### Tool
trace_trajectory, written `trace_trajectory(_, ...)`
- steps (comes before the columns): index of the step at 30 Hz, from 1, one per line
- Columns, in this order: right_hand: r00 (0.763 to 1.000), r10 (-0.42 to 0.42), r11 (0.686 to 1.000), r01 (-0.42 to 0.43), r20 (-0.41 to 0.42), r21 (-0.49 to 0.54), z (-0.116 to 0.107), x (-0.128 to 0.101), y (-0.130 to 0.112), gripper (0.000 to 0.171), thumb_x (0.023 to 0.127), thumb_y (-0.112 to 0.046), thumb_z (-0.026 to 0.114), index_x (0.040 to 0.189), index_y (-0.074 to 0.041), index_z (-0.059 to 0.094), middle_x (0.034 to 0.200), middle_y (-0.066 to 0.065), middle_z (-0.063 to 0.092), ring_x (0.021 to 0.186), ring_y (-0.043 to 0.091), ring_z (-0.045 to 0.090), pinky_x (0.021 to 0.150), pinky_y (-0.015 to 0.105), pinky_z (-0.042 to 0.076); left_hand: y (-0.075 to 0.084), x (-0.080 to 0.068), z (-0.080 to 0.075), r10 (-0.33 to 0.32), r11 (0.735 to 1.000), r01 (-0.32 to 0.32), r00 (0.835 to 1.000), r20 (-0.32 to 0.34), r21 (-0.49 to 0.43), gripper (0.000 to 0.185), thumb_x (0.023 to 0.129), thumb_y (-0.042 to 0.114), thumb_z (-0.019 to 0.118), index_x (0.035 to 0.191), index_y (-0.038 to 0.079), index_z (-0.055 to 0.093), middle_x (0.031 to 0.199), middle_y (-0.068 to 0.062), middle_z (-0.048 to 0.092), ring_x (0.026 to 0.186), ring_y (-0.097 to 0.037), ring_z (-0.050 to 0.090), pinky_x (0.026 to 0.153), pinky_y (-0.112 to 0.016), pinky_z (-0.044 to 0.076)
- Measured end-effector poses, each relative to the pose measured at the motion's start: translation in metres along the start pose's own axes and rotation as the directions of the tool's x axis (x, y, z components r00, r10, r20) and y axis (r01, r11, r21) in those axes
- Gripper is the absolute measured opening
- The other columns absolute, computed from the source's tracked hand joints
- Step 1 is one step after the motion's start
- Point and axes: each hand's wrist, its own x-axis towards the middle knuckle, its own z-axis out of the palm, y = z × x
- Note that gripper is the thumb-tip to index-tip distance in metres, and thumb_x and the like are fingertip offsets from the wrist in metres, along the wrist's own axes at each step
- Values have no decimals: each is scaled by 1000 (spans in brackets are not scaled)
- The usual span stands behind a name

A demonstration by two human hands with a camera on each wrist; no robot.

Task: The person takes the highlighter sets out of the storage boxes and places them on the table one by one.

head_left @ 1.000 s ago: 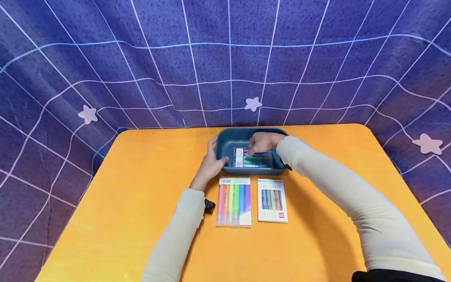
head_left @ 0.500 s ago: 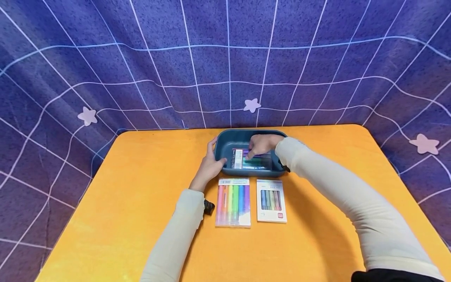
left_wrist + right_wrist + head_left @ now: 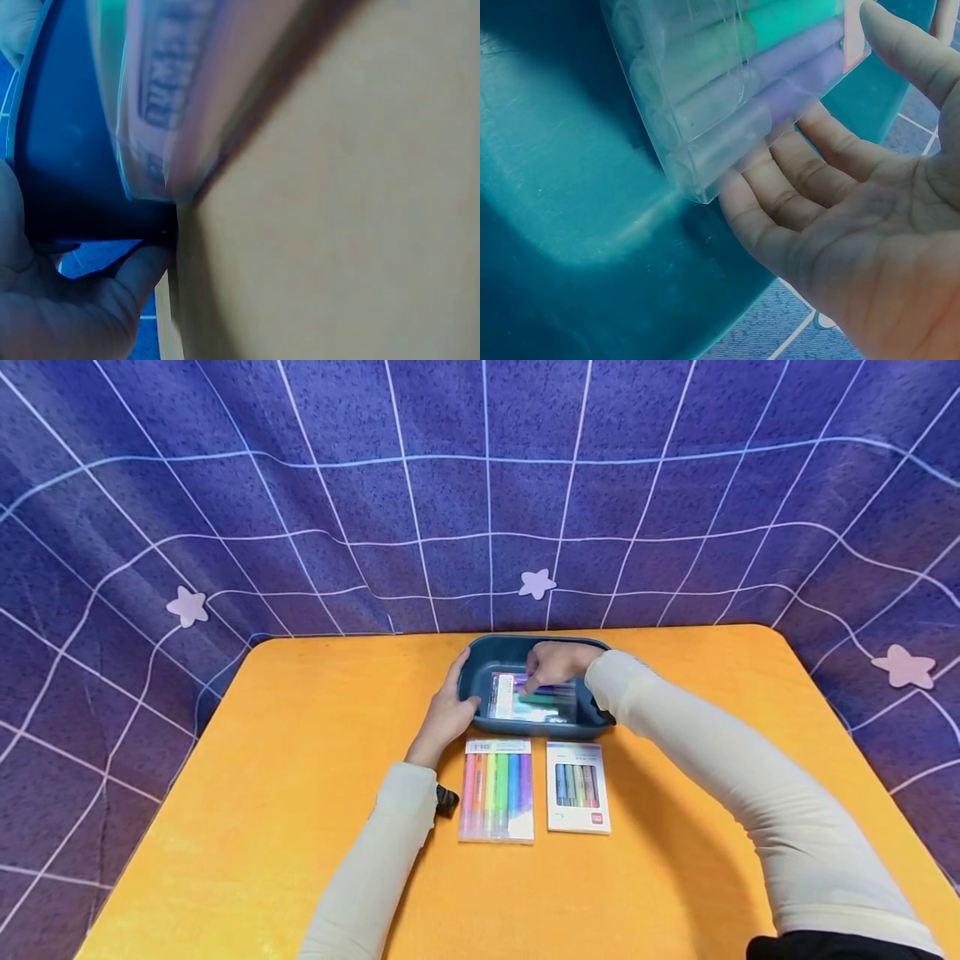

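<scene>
A dark teal plastic bin (image 3: 487,726) stands near the table's back edge. My left hand (image 3: 444,714) grips its left end, thumb at the near-left rim and fingers along the outside. Inside the bin, my right hand (image 3: 557,662) holds a clear pack of markers (image 3: 551,707) with a white label. In the right wrist view, the fingers (image 3: 802,180) lie under the pack's edge and the thumb is over its top; green and purple markers (image 3: 795,82) show through. On the table before the bin lies a clear pack of rainbow highlighters (image 3: 497,793), beside a white box of muted-colour pens (image 3: 579,789).
The yellow table (image 3: 300,777) ends just behind the bin, where a blue grid-patterned cloth (image 3: 420,485) with star shapes hangs. Both packs lie close to the bin's near side, between the forearms.
The marker pack in the bin has tilted, catching more light, and shifted slightly left with my right hand. My left fingers have slid a little farther back along the bin's rim.
</scene>
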Motion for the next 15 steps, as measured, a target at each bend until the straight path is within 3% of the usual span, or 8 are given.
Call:
trace_trajectory(2, 1000, 1, 1000, -1, -21, 9, 0, -3, -1, 30, 93, -37, 70, 97, -8, 60, 89, 1, 52, 82, 17, 47, 77, 32, 41, 0, -1, 0, 5, 1000, -5, 1000, -3, 15, 81, 97, 14, 55, 157, 50, 15, 166, -9, 30, 149, -37, 36, 122, -60, 29)
trace_trajectory(4, 999, 2, 1000, 0, -45, 24, -1, -5, -2, 39, 92, -35, 70, 114, -5, 60, 108, 6, 56, 98, 21, 51, 85, 35, 44, 0, -1, 0, 8, 1000, -7, 1000, -5, 29, 80, 97, 15, 55, 158, 49, 14, 163, -13, 35, 141, -38, 45, 120, -59, 33)
trace_trajectory(9, 997, 13, 996, -6, -72, 91, -2, -8, -4, 48, 91, -30, 73, 125, 0, 58, 128, 14, 58, 113, 26, 52, 102, 41, 47, 1, -2, 0, 5, 998, -5, 1000, -11, 55, 79, 98, 20, 54, 158, 48, 12, 155, -21, 45, 121, -39, 56, 116, -57, 40)
trace_trajectory(12, 997, 14, 995, -6, -78, 104, -3, -9, -5, 47, 90, -28, 74, 125, -1, 59, 128, 13, 58, 113, 25, 52, 101, 40, 48, 3, -3, 0, -6, 998, 7, 1000, -14, 63, 77, 99, 22, 53, 158, 48, 11, 154, -21, 45, 125, -40, 56, 116, -58, 39)
trace_trajectory(15, 997, -4, 996, 11, -77, 92, -3, -10, -7, 33, 90, -25, 75, 112, -3, 63, 110, 7, 58, 100, 22, 51, 87, 35, 46, 5, -5, 0, -21, 997, 22, 1000, -16, 69, 75, 100, 23, 52, 158, 47, 11, 159, -19, 40, 135, -41, 51, 118, -60, 35)
